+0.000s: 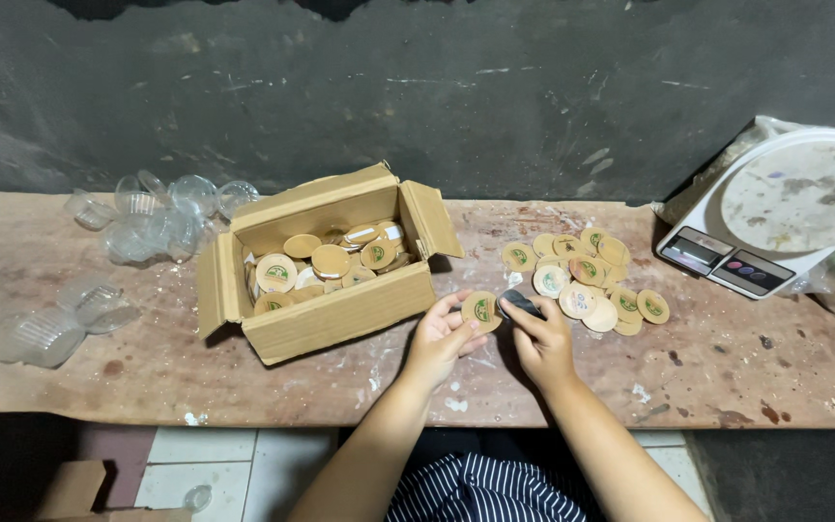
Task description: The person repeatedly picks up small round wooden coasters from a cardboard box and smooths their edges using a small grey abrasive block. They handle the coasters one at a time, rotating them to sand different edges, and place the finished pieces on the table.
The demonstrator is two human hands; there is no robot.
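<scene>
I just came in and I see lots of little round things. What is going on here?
A person sits at a worn table. The left hand holds one round tan disc with a green mark on it, and the right hand holds a small dark thing right beside it. An open cardboard box on the left has many of the same discs inside. A loose pile of discs lies on the right. Clear plastic cups and a white kitchen scale sit further out.
</scene>
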